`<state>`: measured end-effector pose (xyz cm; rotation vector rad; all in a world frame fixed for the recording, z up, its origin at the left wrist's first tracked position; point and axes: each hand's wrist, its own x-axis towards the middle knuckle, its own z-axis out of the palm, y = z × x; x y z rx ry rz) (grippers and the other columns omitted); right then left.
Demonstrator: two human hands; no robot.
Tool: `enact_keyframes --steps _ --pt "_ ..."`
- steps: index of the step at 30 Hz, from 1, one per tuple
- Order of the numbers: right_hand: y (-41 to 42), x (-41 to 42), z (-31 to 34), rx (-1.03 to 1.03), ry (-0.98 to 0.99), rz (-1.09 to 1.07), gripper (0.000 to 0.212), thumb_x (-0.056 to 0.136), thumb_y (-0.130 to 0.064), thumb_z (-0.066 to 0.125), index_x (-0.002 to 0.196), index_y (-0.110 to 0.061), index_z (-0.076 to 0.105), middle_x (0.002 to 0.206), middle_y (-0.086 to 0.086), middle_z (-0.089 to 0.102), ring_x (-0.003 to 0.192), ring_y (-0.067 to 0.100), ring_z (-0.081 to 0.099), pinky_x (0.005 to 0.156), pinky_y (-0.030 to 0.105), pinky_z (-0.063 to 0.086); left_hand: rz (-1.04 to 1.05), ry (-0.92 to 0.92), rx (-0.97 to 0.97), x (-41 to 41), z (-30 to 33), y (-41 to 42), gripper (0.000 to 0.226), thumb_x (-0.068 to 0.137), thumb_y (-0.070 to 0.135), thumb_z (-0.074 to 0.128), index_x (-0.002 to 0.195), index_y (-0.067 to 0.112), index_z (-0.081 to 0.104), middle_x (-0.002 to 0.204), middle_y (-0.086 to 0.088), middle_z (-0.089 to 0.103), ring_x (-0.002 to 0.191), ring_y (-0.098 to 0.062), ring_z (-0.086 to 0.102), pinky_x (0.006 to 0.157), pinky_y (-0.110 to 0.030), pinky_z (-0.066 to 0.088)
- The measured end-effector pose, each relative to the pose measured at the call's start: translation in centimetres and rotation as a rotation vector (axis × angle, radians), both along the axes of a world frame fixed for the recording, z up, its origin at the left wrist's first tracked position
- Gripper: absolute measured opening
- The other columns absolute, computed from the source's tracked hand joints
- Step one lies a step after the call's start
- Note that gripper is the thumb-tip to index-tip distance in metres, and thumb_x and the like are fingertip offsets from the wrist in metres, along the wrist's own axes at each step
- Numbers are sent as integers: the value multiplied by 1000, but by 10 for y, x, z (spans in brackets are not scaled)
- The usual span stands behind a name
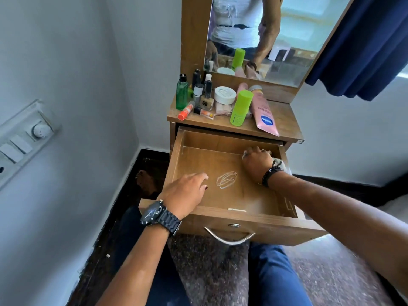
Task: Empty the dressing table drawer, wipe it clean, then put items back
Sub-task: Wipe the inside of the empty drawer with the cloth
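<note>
Drawer (pixel 220 173) of a small wooden dressing table (pixel 284 122) stands pulled fully out toward the person, its pale wood floor bare except for a scribbled white mark (pixel 227 180) near the middle. The left hand (pixel 185 195), a black watch (pixel 159 215) on its wrist, rests over the drawer's front left corner with fingers loosely spread, holding nothing. The right hand (pixel 257 163), a dark beaded bracelet (pixel 270 173) on its wrist, is curled in the back right corner; something pale shows at the fingertips, but what it grips cannot be told. On the tabletop behind the drawer stand the toiletries: a green bottle (pixel 182 93), small dark bottles (pixel 202 85), a white jar (pixel 224 94), a lime-green stick (pixel 240 108), a pink tube (pixel 263 113) lying flat. A mirror (pixel 293 40) rises behind them. Grey-white walls meet in the corner; a switch panel (pixel 22 140) is on the left wall, a blue curtain (pixel 362 45) hangs at right, and the floor (pixel 209 268) is dark speckled stone.
</note>
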<state>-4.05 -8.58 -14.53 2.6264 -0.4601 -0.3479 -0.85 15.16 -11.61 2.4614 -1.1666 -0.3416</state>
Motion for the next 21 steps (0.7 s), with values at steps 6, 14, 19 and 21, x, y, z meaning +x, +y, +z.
enact_keyframes --steps 6,14,19,21 --pt "57 56 -13 176 -42 233 40 98 -7 28 137 -2 35 132 18 40 120 36 41 96 52 43 -20 118 119 1 -2 -6 32 97 29 43 128 24 48 125 2 58 103 -16 59 82 -33 51" --pt "43 62 -10 -172 20 556 34 77 -19 44 68 -16 76 66 -4 65 60 16 61 47 22 42 -37 201 122 -11 -7 -16 43 97 49 29 120 20 52 87 1 62 63 -12 56 51 -28 42" --pt "10 27 17 -373 309 599 26 95 -20 46 108 -10 66 118 7 58 114 27 49 95 35 39 -62 215 210 -12 -5 -23 41 97 47 29 114 19 55 77 5 55 58 -9 49 52 -25 39" --pt "1 17 23 -443 303 602 31 99 -14 36 120 -6 57 128 7 50 121 27 40 100 35 33 -54 224 219 -14 -4 -28 37 97 42 34 110 17 58 93 -1 63 75 -16 59 64 -28 46"
